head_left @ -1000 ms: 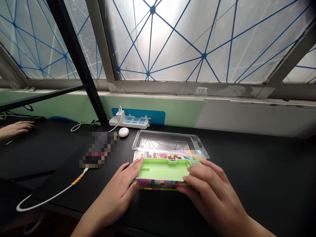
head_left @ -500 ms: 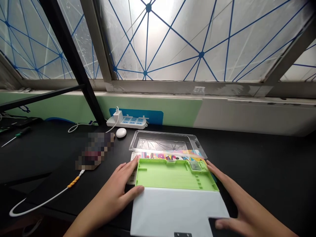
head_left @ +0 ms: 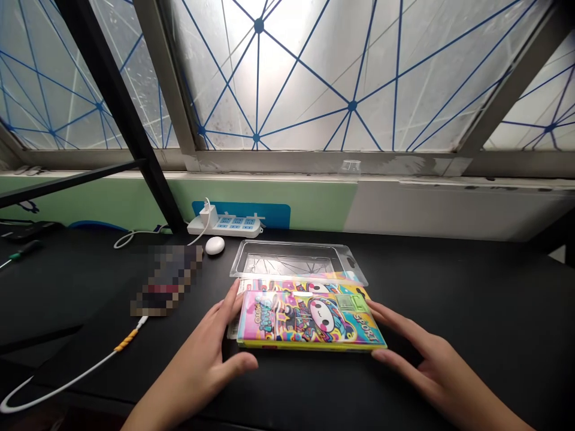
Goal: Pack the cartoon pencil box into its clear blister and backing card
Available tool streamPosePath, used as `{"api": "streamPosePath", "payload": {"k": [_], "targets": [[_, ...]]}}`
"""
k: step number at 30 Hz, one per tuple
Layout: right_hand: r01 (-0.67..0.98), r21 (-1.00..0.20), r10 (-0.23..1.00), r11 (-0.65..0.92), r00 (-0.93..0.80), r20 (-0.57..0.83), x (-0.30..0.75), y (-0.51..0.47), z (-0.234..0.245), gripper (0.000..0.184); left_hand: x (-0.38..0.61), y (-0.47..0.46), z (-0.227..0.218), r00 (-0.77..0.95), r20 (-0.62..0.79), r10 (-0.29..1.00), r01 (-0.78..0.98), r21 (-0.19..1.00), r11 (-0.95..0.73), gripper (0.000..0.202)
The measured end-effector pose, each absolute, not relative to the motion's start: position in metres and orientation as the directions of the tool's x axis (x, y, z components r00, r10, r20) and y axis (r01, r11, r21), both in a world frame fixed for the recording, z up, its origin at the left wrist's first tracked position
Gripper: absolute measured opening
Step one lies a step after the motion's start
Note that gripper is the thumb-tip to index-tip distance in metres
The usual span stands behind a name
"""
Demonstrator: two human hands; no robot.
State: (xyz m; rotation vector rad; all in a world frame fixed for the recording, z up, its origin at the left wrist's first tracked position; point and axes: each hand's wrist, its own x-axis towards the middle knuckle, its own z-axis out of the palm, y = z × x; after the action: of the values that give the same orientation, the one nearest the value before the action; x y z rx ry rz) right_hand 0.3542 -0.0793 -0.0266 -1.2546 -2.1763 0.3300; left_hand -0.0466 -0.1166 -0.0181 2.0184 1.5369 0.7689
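A closed pencil case (head_left: pixel 309 317) with a bright cartoon lid and a lime-green edge lies in front of me, the word SPORT at its right end. At its left end, my left hand (head_left: pixel 211 347) rests with outstretched fingers along the side, its thumb held apart from the front edge. My right hand (head_left: pixel 426 356) has the right end between its fingers and thumb, the thumb at the front corner. Behind the case is a printed card (head_left: pixel 287 285), partly covered, and a clear plastic blister shell (head_left: pixel 291 263) overlaps its back.
A blurred-out device (head_left: pixel 168 281) with a white cable (head_left: pixel 76 383) lies to the left. Farther back are a white rounded case (head_left: pixel 214 245) and a power strip (head_left: pixel 224 225) against the wall. A screwdriver (head_left: pixel 22 251) lies far left, beyond a black frame post (head_left: pixel 117 114).
The pencil case lid has swung shut, away from me, so its cartoon cover replaces the green inside and white inner face. My left thumb has come off the case; the view has shifted slightly.
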Motion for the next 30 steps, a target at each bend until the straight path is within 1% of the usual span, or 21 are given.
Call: {"api": "streamPosePath", "payload": {"k": [2,3,6,8,10,12,14,18,22,24,26,28,30], "targets": [[0.675,-0.448,0.8,0.586,-0.397,0.449,0.354,-0.082,-0.029,0.064,-0.043,-0.117,-0.02,0.196,0.195,0.961,0.741,0.613,-0.276,0.102],[0.663,-0.424,0.772,0.617,-0.402,0.493,0.353,-0.084,-0.029,0.063,-0.041,-0.117,-0.022,0.201,0.244,0.949,0.752,0.583,-0.309,0.102],[0.643,-0.375,0.705,0.668,-0.387,0.594,0.349,-0.087,-0.023,0.06,-0.043,-0.117,-0.022,0.209,0.397,0.894,0.746,0.526,-0.408,0.092],[0.626,-0.386,0.692,0.677,-0.363,0.624,0.345,-0.081,-0.017,0.059,-0.046,-0.11,-0.016,0.184,0.446,0.876,0.748,0.514,-0.419,0.083],[0.611,-0.436,0.713,0.661,-0.331,0.618,0.339,-0.065,-0.011,0.054,-0.049,-0.095,-0.006,0.163,0.438,0.884,0.763,0.512,-0.395,0.078],[0.614,-0.492,0.754,0.617,-0.28,0.594,0.331,-0.042,-0.008,0.048,-0.05,-0.072,0.004,0.137,0.381,0.915,0.783,0.524,-0.335,0.078],[0.641,-0.528,0.796,0.557,-0.228,0.561,0.322,-0.017,-0.008,0.047,-0.047,-0.047,0.01,0.093,0.324,0.941,0.795,0.545,-0.266,0.078],[0.68,-0.517,0.816,0.52,-0.219,0.534,0.31,0.015,-0.016,0.048,-0.041,-0.013,0.004,0.077,0.263,0.962,0.8,0.559,-0.217,0.075],[0.701,-0.455,0.804,0.548,-0.292,0.518,0.312,0.017,-0.027,0.041,-0.044,-0.004,-0.012,0.121,0.242,0.963,0.829,0.509,-0.233,0.073],[0.699,-0.419,0.786,0.579,-0.345,0.513,0.314,0.015,-0.029,0.041,-0.046,-0.005,-0.016,0.161,0.246,0.956,0.847,0.463,-0.262,0.069],[0.701,-0.386,0.773,0.6,-0.383,0.505,0.314,0.013,-0.029,0.043,-0.046,-0.008,-0.016,0.199,0.279,0.94,0.87,0.391,-0.3,0.064],[0.704,-0.309,0.728,0.64,-0.427,0.537,0.312,0.008,-0.025,0.042,-0.04,-0.011,-0.013,0.258,0.349,0.901,0.883,0.293,-0.367,0.06],[0.669,-0.183,0.624,0.72,-0.51,0.591,0.306,0.001,-0.019,0.036,-0.029,-0.013,-0.007,0.354,0.417,0.837,0.868,0.186,-0.46,0.057]]}}
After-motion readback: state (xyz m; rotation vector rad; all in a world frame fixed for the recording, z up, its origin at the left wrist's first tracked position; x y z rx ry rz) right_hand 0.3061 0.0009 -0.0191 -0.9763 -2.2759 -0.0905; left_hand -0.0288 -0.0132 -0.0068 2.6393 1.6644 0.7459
